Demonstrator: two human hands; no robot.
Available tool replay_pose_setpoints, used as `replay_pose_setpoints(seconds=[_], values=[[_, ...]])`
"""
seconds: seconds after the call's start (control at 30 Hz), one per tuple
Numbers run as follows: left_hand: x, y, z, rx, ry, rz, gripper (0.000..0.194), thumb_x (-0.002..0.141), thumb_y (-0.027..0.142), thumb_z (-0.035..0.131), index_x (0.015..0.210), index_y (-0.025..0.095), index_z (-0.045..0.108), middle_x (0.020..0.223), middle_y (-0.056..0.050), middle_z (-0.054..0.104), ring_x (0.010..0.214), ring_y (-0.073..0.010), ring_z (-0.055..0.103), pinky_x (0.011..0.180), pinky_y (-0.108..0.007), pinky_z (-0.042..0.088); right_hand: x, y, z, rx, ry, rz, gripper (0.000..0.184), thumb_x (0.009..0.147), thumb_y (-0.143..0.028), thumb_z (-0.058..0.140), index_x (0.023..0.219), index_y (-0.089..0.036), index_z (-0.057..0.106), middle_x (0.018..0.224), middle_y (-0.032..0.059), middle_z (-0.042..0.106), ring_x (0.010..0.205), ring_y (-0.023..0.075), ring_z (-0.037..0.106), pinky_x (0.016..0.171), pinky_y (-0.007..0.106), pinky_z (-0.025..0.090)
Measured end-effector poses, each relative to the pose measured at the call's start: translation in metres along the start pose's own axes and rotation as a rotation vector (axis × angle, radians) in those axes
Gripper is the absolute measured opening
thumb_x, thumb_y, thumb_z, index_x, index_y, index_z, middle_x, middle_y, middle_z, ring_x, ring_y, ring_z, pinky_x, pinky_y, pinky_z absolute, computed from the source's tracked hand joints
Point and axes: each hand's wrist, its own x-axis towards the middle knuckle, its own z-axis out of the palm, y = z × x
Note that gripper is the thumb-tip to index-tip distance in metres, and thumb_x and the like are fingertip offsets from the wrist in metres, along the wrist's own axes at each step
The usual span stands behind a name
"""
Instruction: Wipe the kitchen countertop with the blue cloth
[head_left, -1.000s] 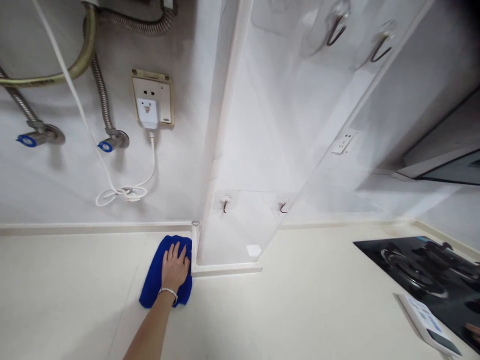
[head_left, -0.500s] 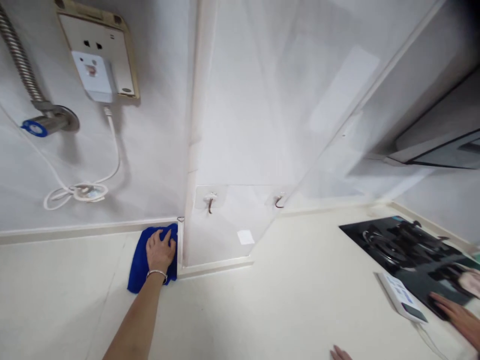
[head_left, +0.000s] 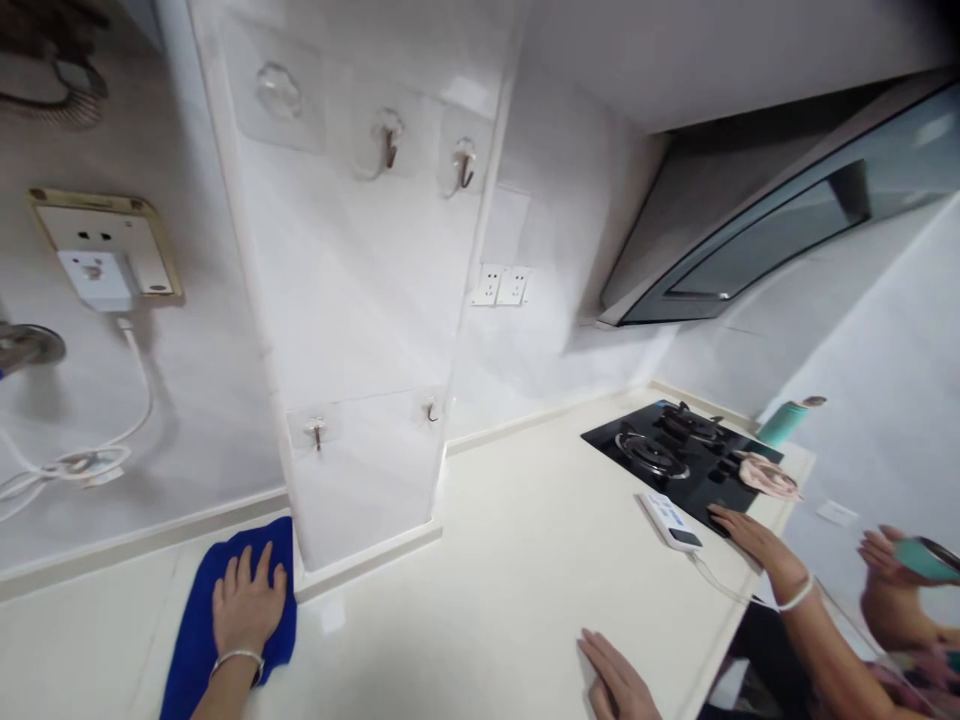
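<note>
My left hand lies flat with spread fingers on a blue cloth. The cloth is spread on the pale countertop, against the foot of the projecting white wall. Part of the cloth is covered by my hand and wrist, which wears a bracelet. At the bottom edge, my right hand rests on the countertop with its fingers stretched out and nothing under them that I can see; its wrist is out of view.
A black gas stove stands at the right, with a white device and its cable before it. Another person's hand touches the stove's edge; their other hand holds a green cup. Hooks stick out from the wall.
The view has swung right, bringing more of the stove, range hood and other person into sight. My left hand stays on the cloth by the wall corner. More of my right hand shows.
</note>
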Motion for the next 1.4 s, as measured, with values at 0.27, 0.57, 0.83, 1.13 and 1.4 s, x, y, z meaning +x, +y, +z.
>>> replay_pose_setpoints(seconds=[0.27, 0.57, 0.83, 1.13, 1.4], values=[[-0.047, 0.002, -0.013, -0.022, 0.001, -0.017, 0.062, 0.093, 0.043, 0.022, 0.147, 0.018, 0.039, 0.156, -0.015, 0.039, 0.146, -0.0358, 0.032, 0.12, -0.054, 0.028, 0.003, -0.009, 0.002, 0.033, 0.046, 0.035, 0.042, 0.093, -0.029, 0.046, 0.134, -0.028, 0.055, 0.138, 0.0057, 0.061, 0.129, 0.0265, 0.056, 0.104, 0.052, 0.056], [-0.137, 0.024, -0.027, 0.155, 0.066, 0.207, 0.055, 0.093, 0.034, 0.031, 0.132, 0.006, 0.056, 0.149, -0.025, 0.044, 0.142, -0.0407, 0.037, 0.117, -0.056, 0.034, -0.002, -0.003, 0.01, 0.108, 0.076, 0.013, 0.042, 0.092, -0.027, 0.043, 0.131, -0.021, 0.056, 0.136, 0.0094, 0.061, 0.128, 0.0272, 0.056, 0.108, 0.054, 0.051], [-0.199, 0.077, -0.028, -0.079, -0.047, 0.451, 0.052, 0.093, 0.036, 0.035, 0.131, 0.009, 0.058, 0.154, -0.022, 0.038, 0.148, -0.0361, 0.028, 0.121, -0.058, 0.031, 0.001, -0.01, 0.005, 0.092, 0.08, 0.019, 0.043, 0.089, -0.026, 0.042, 0.129, -0.021, 0.058, 0.136, 0.0092, 0.062, 0.128, 0.0267, 0.056, 0.107, 0.053, 0.051], [-0.291, 0.173, -0.035, -0.533, -0.479, 0.908, 0.064, 0.093, 0.046, 0.042, 0.151, 0.024, 0.029, 0.165, -0.013, 0.01, 0.153, -0.0318, 0.002, 0.127, -0.062, 0.014, -0.006, 0.005, 0.007, 0.162, -0.013, 0.031, 0.044, 0.092, -0.035, 0.044, 0.131, -0.02, 0.057, 0.138, 0.0102, 0.06, 0.131, 0.0295, 0.053, 0.111, 0.055, 0.048], [-0.27, 0.122, -0.05, -0.577, -0.524, 0.872, 0.056, 0.092, 0.054, 0.044, 0.146, 0.041, 0.035, 0.162, -0.001, 0.027, 0.151, -0.0253, 0.022, 0.126, -0.057, 0.024, -0.011, 0.013, 0.006, 0.198, -0.07, 0.076, 0.05, 0.091, -0.045, 0.043, 0.131, -0.018, 0.057, 0.14, 0.013, 0.057, 0.132, 0.0335, 0.052, 0.113, 0.059, 0.045]])
